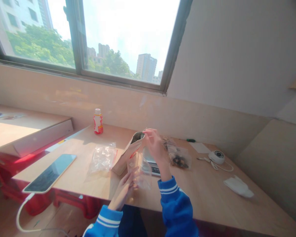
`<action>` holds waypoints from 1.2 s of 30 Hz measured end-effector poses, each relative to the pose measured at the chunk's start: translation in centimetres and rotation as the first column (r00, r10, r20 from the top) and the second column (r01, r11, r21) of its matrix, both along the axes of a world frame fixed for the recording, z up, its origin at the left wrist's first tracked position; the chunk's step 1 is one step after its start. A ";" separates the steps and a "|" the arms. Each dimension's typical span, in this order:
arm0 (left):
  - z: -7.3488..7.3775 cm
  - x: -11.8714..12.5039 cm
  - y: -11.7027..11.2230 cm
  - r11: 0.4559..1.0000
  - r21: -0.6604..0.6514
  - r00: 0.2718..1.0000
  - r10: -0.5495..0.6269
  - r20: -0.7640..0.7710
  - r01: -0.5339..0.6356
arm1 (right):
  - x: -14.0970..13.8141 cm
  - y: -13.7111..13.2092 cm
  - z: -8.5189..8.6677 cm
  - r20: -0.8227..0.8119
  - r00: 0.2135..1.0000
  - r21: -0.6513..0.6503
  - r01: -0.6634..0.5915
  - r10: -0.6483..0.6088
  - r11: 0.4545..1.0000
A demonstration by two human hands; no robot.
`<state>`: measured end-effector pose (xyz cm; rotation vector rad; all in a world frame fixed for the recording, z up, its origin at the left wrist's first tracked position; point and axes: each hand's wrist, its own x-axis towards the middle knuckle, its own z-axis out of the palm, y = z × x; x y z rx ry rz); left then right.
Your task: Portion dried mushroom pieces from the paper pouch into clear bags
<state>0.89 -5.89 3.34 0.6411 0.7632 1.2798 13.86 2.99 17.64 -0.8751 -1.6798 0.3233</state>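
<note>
A brown paper bag [125,158] leans on the table with its mouth open toward the upper right. My right hand [155,144] is closed at the bag's upper rim, its fingertips pinching the edge. Lower down, my left hand [125,188] has its fingers closed on a clear plastic bag [145,180], which hangs in front of the paper bag. Behind my right wrist is a small digital scale [155,170], partly covered by the hand and the clear bag. What the paper bag contains is mostly hidden.
Left of the paper bag lies a clear bag of pale pieces [103,158], then a charging phone [50,173]. A red-and-white bottle [98,121] stands behind. To the right are a bag of dark pieces [179,160], a white corded device [216,157] and a crumpled tissue [238,187].
</note>
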 end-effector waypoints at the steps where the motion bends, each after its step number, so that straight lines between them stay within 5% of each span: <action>1: 0.0 -0.1 0.0 1.000 0.000 1.000 0.008 -0.008 -0.008 | 0.5 -0.4 -0.5 -0.042 0.998 -0.037 0.042 -0.043 0.998; 4: -0.1 -0.1 0.1 0.999 0.005 0.997 0.034 -0.063 -0.034 | 1.7 -1.8 -2.8 -0.069 0.993 -0.234 0.074 -0.092 0.969; 9: -0.1 1.1 0.3 0.995 0.081 0.975 0.078 -0.206 -0.062 | 2.0 -3.6 -7.3 0.003 0.991 -0.560 -0.108 0.132 0.822; 17: 1.2 0.5 -0.1 0.980 0.195 0.855 0.132 -0.501 -0.036 | 2.5 -3.1 -8.2 -0.350 0.937 -0.540 -0.194 -0.009 0.819; 22: 1.6 -0.1 -0.1 0.988 0.147 0.868 0.030 -0.495 0.050 | 3.1 -3.2 -8.3 -0.436 0.896 -0.531 -0.182 -0.083 0.828; 30: 1.9 0.2 -0.2 0.983 0.156 0.890 0.157 -0.428 -0.098 | 3.8 -4.4 -8.9 -0.461 0.885 -0.585 -0.357 0.063 0.728; 36: 2.6 0.3 -0.4 0.981 0.182 0.882 0.146 -0.448 -0.070 | 3.9 -5.6 -9.7 -0.482 0.872 -0.602 -0.396 0.080 0.693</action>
